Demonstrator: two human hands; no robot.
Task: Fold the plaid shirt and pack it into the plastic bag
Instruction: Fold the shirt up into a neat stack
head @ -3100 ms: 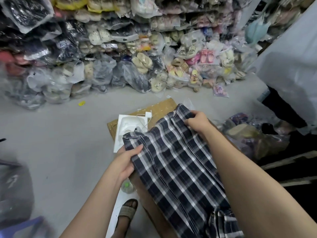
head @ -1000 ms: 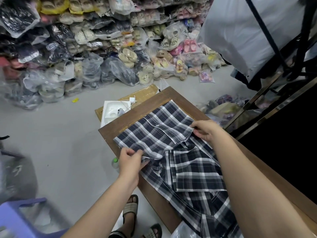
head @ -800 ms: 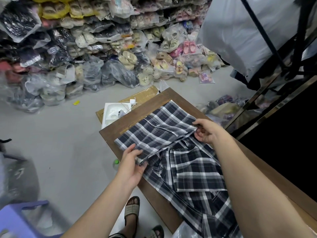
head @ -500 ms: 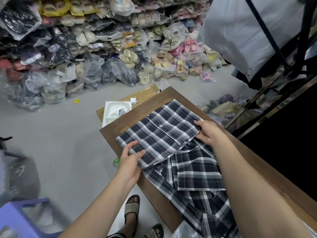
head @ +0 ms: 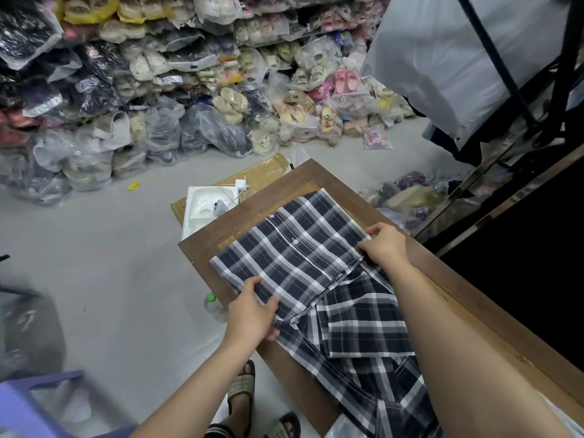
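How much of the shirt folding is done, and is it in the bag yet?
Partly done. The plaid shirt lies on the wooden table with its far end already folded over, buttons up. In hand: the left hand and right hand grip the two corners of that fold. Left: the near part is still rumpled and hangs off the table, and nothing is packed in a bag yet.

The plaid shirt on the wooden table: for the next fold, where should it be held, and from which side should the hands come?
Probably at the two near corners of the folded flap of the plaid shirt, where the left hand and right hand already pinch it. Come from the near side: the flap's doubled edge faces the person, and the rest lies flat on the table, giving no other edge for a grip.
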